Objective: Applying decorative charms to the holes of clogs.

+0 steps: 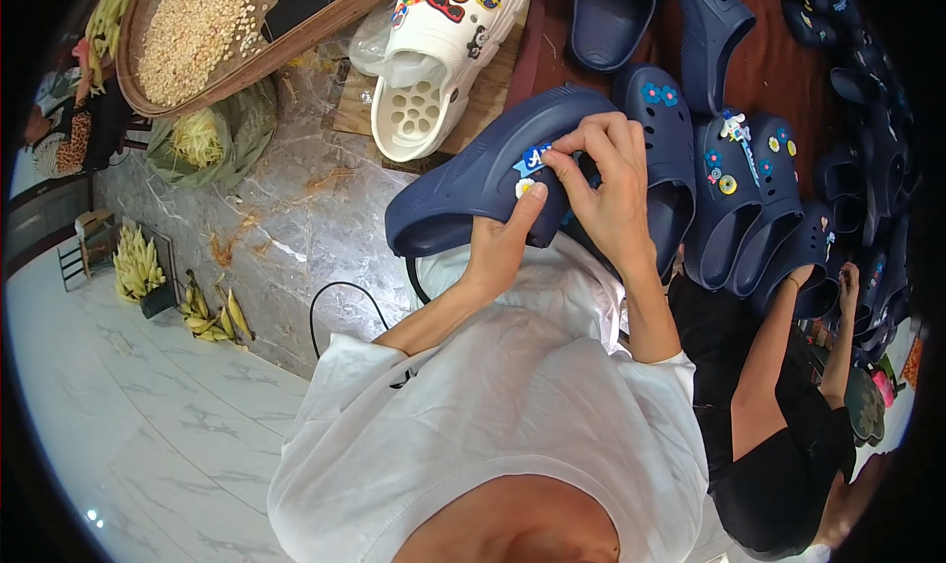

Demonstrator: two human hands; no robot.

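A navy foam clog (453,174) lies sideways in front of my chest, its open heel toward the left. My left hand (501,248) grips its near side, thumb pressed up beside a white daisy charm (524,186). With the fingers of my right hand (609,174) I pinch the edge of a blue charm with white lettering (534,159) on the clog's upper. Whether that charm's stem sits in a hole cannot be seen. Just right of my right hand stands another navy clog (655,120) with blue flower charms.
A white clog (424,90) with colourful charms stands behind. A tray of pale kernels (197,36) is at the far left, above a green bag (236,139). Several charm-covered navy clogs (724,198) fill the right. A co-worker's arms (769,356) reach among them.
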